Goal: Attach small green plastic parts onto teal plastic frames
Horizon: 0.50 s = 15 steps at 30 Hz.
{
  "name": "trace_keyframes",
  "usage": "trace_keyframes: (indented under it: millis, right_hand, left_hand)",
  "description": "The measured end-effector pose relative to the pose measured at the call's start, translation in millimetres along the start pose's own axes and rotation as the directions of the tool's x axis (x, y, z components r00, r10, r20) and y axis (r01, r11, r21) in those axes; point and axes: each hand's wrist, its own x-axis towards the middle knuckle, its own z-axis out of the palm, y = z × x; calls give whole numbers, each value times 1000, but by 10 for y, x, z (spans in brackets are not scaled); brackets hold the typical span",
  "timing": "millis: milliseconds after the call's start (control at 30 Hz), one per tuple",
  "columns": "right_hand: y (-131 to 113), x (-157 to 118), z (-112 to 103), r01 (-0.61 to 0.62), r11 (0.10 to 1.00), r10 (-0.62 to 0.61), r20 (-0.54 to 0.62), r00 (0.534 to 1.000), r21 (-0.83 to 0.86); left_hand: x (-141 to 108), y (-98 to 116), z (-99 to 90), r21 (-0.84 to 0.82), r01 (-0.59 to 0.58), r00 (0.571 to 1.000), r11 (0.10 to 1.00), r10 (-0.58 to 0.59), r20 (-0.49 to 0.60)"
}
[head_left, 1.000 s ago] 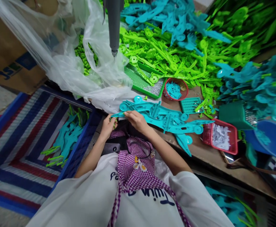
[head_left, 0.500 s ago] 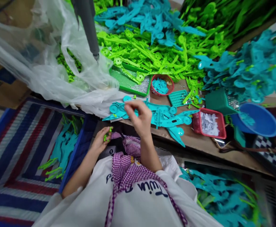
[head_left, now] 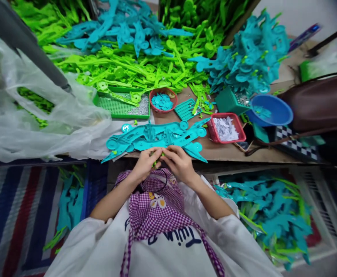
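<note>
Small lime-green plastic pieces [head_left: 154, 164] sit in my left hand [head_left: 145, 164], whose fingers are closed round them. My right hand [head_left: 180, 163] meets it at the fingertips, pinched on a tiny green piece [head_left: 163, 154]; its shape is too small to make out. Both hands are at the table's front edge, in front of my lap. Just beyond them lie turquoise plastic frame parts [head_left: 145, 144], laid side by side with round ends and pointed tips. A white-marked turquoise disc [head_left: 126, 127] and a small green peg [head_left: 135, 122] lie behind them.
Behind are a green tray [head_left: 119, 114] of metal bits, a red basket [head_left: 163, 110] of turquoise pieces, a red basket [head_left: 242, 137] of pale pieces and a blue bowl [head_left: 284, 122]. A grey pole-like tool [head_left: 49, 71] hangs at left above plastic sheeting [head_left: 81, 138]. Green parts [head_left: 113, 65] heap behind.
My left hand has moved right and up to the table edge with the green pieces. My right hand has come down from above the turquoise parts to meet it. The view has shifted right.
</note>
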Motion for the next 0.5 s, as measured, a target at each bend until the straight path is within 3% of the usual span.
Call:
trace_keyframes:
  millis: [167,333,400,500]
  right_hand:
    - [287,-123,-255,-86,989,79,-63,995,-124]
    - [396,-136,-349,-290,956,283,-153,947,-30]
    - [530,-98,-472,-387,916,400,-203,894,102]
    - [843,-34,-744,-474,832,547,-280,789,289]
  left_hand:
    - [354,-182,322,39,24,998,999,-26,63]
    - [561,-299,481,273,-183,981,945,158,108]
    - [630,-252,489,445,-333,943,831,303,139]
    - [800,-114,485,695,-539,793,477,566,226]
